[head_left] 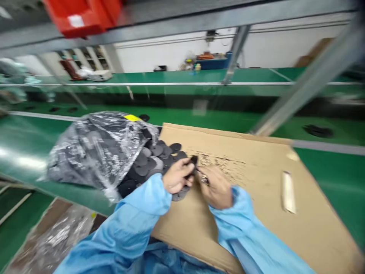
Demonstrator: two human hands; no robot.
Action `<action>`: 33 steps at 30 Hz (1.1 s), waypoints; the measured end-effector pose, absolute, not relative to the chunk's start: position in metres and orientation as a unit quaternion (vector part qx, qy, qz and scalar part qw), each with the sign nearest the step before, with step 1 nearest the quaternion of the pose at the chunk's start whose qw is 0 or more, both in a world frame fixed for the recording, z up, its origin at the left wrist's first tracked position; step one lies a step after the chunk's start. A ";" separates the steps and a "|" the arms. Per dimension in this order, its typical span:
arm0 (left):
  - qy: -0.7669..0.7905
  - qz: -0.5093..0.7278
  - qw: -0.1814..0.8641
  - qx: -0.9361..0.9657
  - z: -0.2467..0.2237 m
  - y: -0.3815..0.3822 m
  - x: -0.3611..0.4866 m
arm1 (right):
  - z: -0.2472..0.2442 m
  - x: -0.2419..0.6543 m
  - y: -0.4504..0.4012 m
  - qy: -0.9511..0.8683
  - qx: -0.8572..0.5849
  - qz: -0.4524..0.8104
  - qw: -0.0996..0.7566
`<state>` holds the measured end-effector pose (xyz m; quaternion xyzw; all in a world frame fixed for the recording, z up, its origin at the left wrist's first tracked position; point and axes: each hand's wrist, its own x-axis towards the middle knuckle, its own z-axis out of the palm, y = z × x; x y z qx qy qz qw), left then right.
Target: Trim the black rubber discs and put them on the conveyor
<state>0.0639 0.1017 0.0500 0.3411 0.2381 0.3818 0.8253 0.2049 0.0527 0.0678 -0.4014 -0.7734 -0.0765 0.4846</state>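
Note:
My left hand (pixel 176 177) is closed on a black oval pad (pixel 194 160), held up on edge between thumb and fingers. Close beside it, my right hand (pixel 216 186) is closed around a small tool (pixel 204 180) with a shiny metal part. The tool's tip meets the pad or lies just next to it; blur hides its exact kind. A heap of dark grey and black oval pads (pixel 156 161) spills from a clear plastic bag (pixel 97 148) left of my hands. Beneath both hands lies a cardboard sheet (pixel 194 224) with dark scraps on it.
A pale narrow bar (pixel 288 192) lies on the cardboard at right. Metal posts (pixel 302 83) and a shelf edge with a red bin (pixel 82 17) frame the bench. Beyond runs a green conveyor belt (pixel 176 114) carrying dark pads (pixel 318 131). An open carton (pixel 54 236) with plastic stands lower left.

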 end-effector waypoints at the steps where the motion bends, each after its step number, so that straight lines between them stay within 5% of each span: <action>1: 0.231 0.379 0.831 0.336 0.049 0.103 0.065 | 0.066 0.205 0.053 -0.766 -0.411 -0.083 0.487; 11: 0.287 0.547 0.727 0.301 0.062 0.143 0.070 | 0.032 0.216 0.076 -0.555 -0.569 -0.012 0.606; 20: 0.408 0.474 0.203 0.753 0.127 0.260 0.108 | 0.038 0.217 0.078 -0.585 -0.535 0.012 0.609; 25: 0.391 0.406 0.192 0.804 0.124 0.250 0.131 | 0.040 0.218 0.073 -0.627 -0.527 0.010 0.573; 33: 0.328 0.386 0.276 0.817 0.097 0.108 0.053 | 0.034 0.235 0.079 -0.735 -0.539 -0.101 0.399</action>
